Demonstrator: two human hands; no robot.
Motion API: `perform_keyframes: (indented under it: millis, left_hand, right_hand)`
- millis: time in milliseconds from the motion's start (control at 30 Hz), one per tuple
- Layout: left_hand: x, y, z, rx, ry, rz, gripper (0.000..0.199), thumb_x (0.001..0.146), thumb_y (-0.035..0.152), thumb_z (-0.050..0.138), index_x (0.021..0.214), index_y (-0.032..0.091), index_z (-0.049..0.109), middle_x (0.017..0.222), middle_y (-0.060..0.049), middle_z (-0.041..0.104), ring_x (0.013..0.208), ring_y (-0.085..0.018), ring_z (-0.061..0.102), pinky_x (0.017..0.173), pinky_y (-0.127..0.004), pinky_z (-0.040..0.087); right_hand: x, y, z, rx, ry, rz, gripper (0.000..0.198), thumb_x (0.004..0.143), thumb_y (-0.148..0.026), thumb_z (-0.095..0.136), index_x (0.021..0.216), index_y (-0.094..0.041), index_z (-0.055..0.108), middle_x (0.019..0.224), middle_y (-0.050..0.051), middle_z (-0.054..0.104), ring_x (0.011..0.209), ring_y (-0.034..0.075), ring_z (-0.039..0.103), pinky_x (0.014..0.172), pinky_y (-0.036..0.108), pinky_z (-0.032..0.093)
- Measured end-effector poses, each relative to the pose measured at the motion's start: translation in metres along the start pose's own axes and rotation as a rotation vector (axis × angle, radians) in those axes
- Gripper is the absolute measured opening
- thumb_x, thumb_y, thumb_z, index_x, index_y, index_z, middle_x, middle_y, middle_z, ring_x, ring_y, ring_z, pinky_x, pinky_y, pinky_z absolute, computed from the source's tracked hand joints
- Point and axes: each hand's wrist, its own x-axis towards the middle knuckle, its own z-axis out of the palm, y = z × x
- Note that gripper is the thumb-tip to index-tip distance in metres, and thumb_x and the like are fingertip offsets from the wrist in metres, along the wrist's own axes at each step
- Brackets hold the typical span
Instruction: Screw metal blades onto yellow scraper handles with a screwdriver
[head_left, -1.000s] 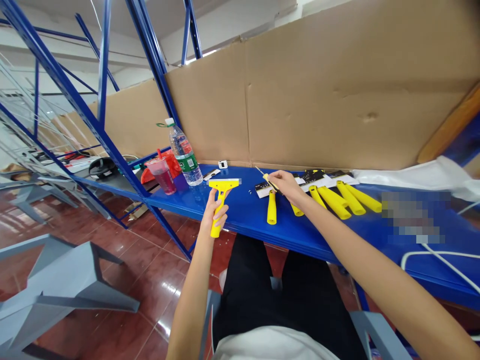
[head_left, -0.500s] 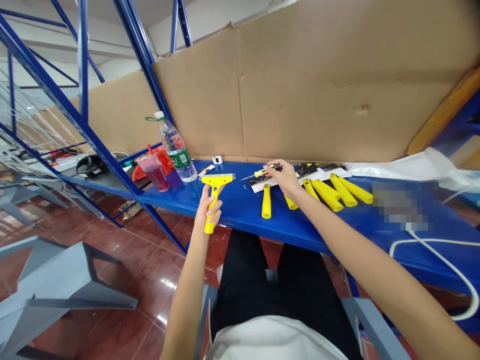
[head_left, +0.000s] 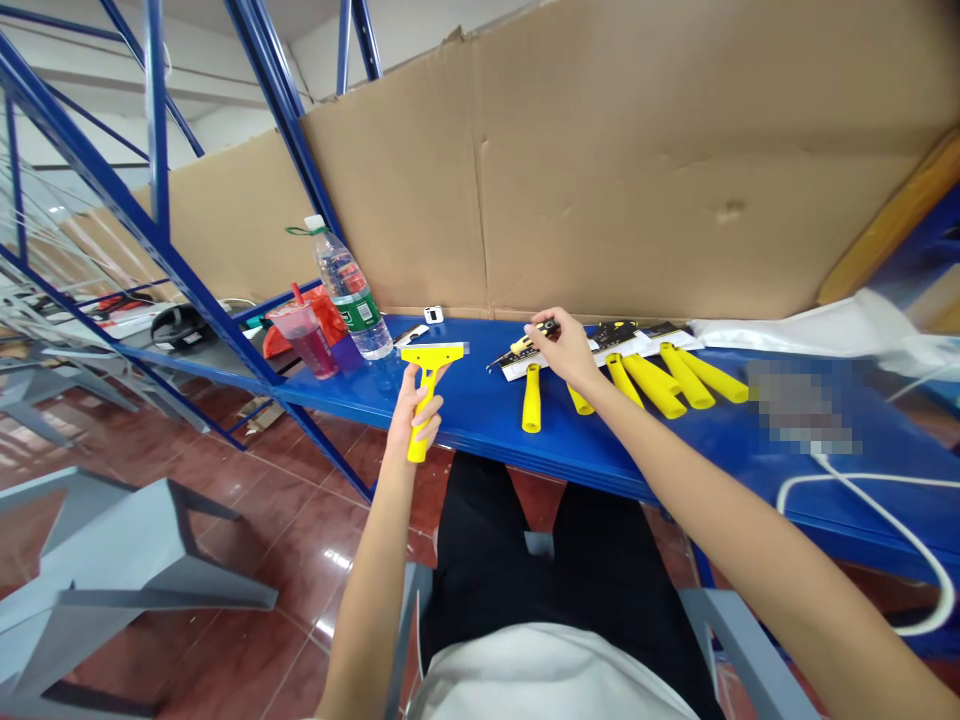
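Note:
My left hand (head_left: 417,408) is closed round the handle of a yellow scraper (head_left: 433,356), held upright above the table's front edge with its wide head at the top. A clear strip runs along that head. In my right hand (head_left: 564,345) is a screwdriver (head_left: 523,344) with a pale yellow and black handle, its thin shaft slanting down to the left. The tip is close to the tabletop, where something tiny shows that I cannot make out. Just below the right hand lies a yellow handle (head_left: 532,400); several more yellow handles (head_left: 654,386) lie right of the forearm.
Black-and-white printed packs (head_left: 517,370) lie under the handles on the blue table (head_left: 480,410). A water bottle (head_left: 352,295) and a cup of red drink (head_left: 309,345) stand at the left. A small white device (head_left: 433,315) sits by the cardboard wall (head_left: 637,180). A white cable (head_left: 885,500) curves at the right.
The screwdriver tip has dipped slightly toward the tabletop and moved a little right, to where the tiny pieces lay. My left hand keeps the scraper nearly still.

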Motion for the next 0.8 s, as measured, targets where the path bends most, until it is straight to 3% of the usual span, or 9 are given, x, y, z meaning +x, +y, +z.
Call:
perform_keyframes:
  millis: [300, 533, 700, 800]
  left_hand:
    - [0.0, 0.002, 0.007, 0.021, -0.01, -0.007, 0.044, 0.101, 0.01, 0.063, 0.139, 0.032, 0.063, 0.169, -0.014, 0.054, 0.048, 0.004, 0.036, 0.033, -0.006, 0.025]
    - [0.005, 0.001, 0.02, -0.037, 0.075, -0.027, 0.034, 0.107, 0.006, 0.056, 0.134, 0.026, 0.06, 0.157, -0.017, 0.063, 0.052, 0.002, 0.046, 0.037, -0.005, 0.033]
    - [0.006, -0.005, 0.036, -0.166, 0.17, -0.161, 0.032, 0.111, 0.003, 0.043, 0.131, 0.021, 0.059, 0.161, -0.022, 0.059, 0.055, 0.003, 0.05, 0.04, -0.005, 0.037]
    - [0.004, -0.009, 0.044, -0.219, 0.197, -0.202, 0.038, 0.112, 0.004, 0.04, 0.14, 0.022, 0.058, 0.164, -0.023, 0.056, 0.056, 0.002, 0.051, 0.042, -0.005, 0.04]
  right_hand:
    - [0.001, 0.002, 0.002, 0.042, 0.045, 0.005, 0.029, 0.092, -0.052, 0.077, 0.102, -0.027, 0.068, 0.098, 0.006, 0.075, 0.087, 0.027, 0.07, 0.083, 0.045, 0.059]
    - [0.002, -0.009, 0.0, 0.175, 0.094, 0.027, 0.033, 0.092, -0.056, 0.08, 0.102, -0.027, 0.067, 0.096, 0.004, 0.074, 0.077, 0.025, 0.075, 0.077, 0.045, 0.064]
    - [0.002, -0.019, -0.003, 0.242, 0.132, 0.014, 0.034, 0.092, -0.056, 0.081, 0.104, -0.028, 0.068, 0.099, 0.004, 0.075, 0.08, 0.024, 0.076, 0.081, 0.045, 0.067]
    - [0.002, -0.024, -0.004, 0.277, 0.147, 0.006, 0.035, 0.091, -0.057, 0.083, 0.105, -0.028, 0.068, 0.101, 0.004, 0.075, 0.08, 0.023, 0.077, 0.082, 0.044, 0.067]
